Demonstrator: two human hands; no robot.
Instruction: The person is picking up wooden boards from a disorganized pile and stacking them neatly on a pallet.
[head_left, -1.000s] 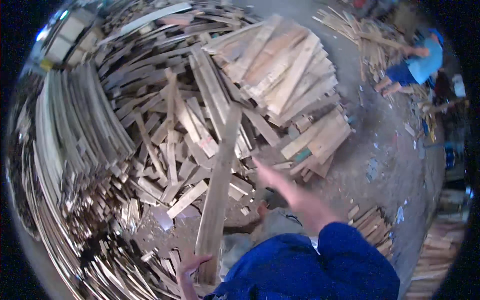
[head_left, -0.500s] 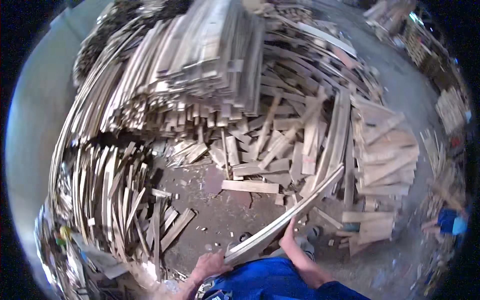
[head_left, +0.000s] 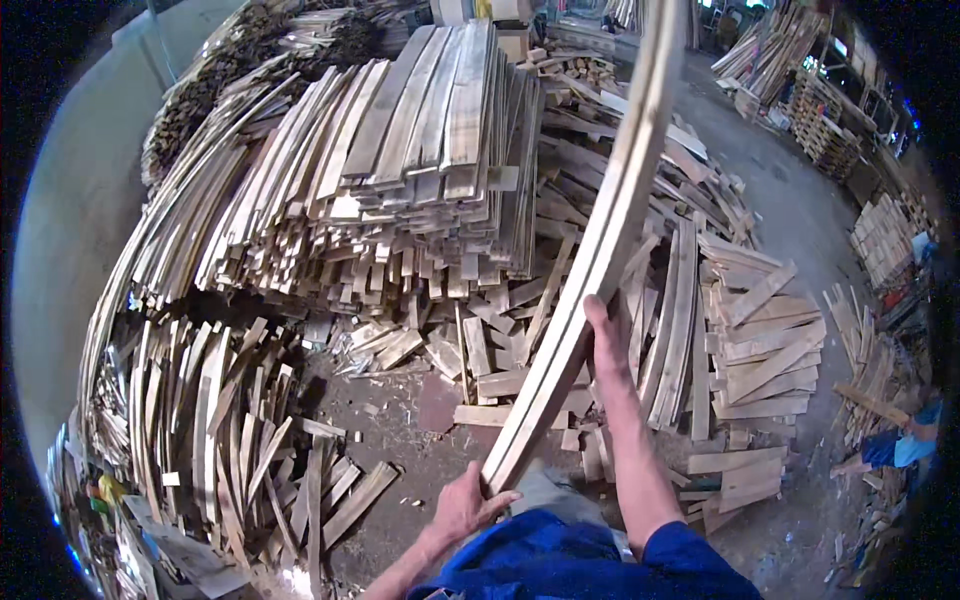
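Two long pale wooden boards [head_left: 618,215] lie face to face, with a dark seam running between their narrow edges. They slant up and away from my waist toward the top of the view. My left hand [head_left: 466,508] is closed round their near end, thumb across it. Farther up, my right hand [head_left: 608,345] grips them from the right side, its thumb on the edge and its other fingers mostly hidden behind the wood. Beyond the boards rises a large stack of planks [head_left: 420,110].
Upright and leaning slats [head_left: 210,420] crowd the left. Loose offcuts [head_left: 395,350] litter the floor ahead. Short boards [head_left: 770,350] are piled on the right, beside a concrete aisle [head_left: 740,150]. Another person in blue [head_left: 890,445] is at the far right edge. A pale wall [head_left: 80,220] stands left.
The boards have swung from low across my front to a steep slant, their far end raised. My right hand has gone up with them; my view has tilted upward.
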